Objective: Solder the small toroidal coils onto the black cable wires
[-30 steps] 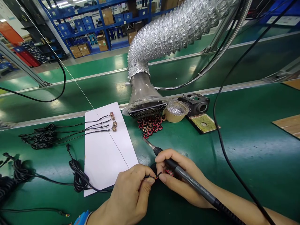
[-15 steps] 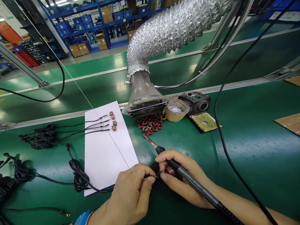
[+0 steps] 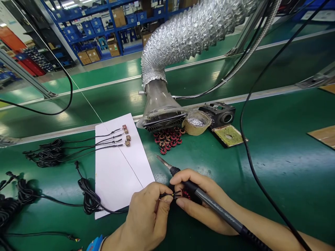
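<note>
We judged the main danger to lie in how close the bare tip of the soldering iron [image 3: 160, 159] sat to the work. It pointed up and away from the hands, but a small slip of the right hand [image 3: 196, 214] could have brought it onto the left fingers [image 3: 163, 195] or the insulation. The thin black lead [image 3: 178, 194] was another risk: the cable trailing across the white paper sheet [image 3: 117, 174] could have tugged it out of its pinch, and a loose end could have shifted against the small toroid coil [image 3: 186, 194].

The left hand [image 3: 145, 219] had its fingers pressed together on the lead, just above the green table [image 3: 288, 174] and beside the coil, which the right hand partly hid. The lead's fine ends looked thin and slightly splayed, though they were too small to read exactly. The right fingers were clamped around the iron's black handle.
</note>
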Action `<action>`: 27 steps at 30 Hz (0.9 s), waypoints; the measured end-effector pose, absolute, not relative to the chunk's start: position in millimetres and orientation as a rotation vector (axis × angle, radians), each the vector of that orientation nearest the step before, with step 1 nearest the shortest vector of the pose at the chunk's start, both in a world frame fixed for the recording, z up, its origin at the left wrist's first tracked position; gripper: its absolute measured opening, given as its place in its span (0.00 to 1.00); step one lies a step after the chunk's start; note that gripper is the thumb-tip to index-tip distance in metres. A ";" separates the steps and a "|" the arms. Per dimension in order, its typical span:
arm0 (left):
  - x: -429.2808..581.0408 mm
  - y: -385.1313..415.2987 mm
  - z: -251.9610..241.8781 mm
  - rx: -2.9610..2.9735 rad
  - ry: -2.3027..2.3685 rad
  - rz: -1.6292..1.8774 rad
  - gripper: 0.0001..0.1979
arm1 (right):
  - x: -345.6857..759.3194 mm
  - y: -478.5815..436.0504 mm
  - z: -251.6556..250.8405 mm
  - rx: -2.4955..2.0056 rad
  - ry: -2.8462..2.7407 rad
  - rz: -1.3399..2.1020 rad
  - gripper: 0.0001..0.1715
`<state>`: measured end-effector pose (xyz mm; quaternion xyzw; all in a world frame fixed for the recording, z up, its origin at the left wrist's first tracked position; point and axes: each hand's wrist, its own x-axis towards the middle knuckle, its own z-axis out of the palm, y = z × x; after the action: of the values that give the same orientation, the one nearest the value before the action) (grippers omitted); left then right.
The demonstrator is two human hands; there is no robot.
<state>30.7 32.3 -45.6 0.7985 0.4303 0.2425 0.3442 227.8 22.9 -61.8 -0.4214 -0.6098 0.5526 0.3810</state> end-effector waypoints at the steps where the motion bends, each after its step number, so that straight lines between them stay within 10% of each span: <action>1: 31.1 31.6 -45.8 2.071 1.116 0.644 0.07 | 227.3 22.6 -61.9 -1.077 -1.554 1.406 0.17; 27: 33.7 30.8 -49.6 2.081 1.069 0.660 0.07 | 227.4 21.2 -63.9 -1.006 -1.714 0.852 0.07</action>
<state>33.7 30.8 -49.6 0.8026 0.4124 0.2545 0.3480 227.4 21.2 -63.9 -0.4108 -0.6994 0.3477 0.4704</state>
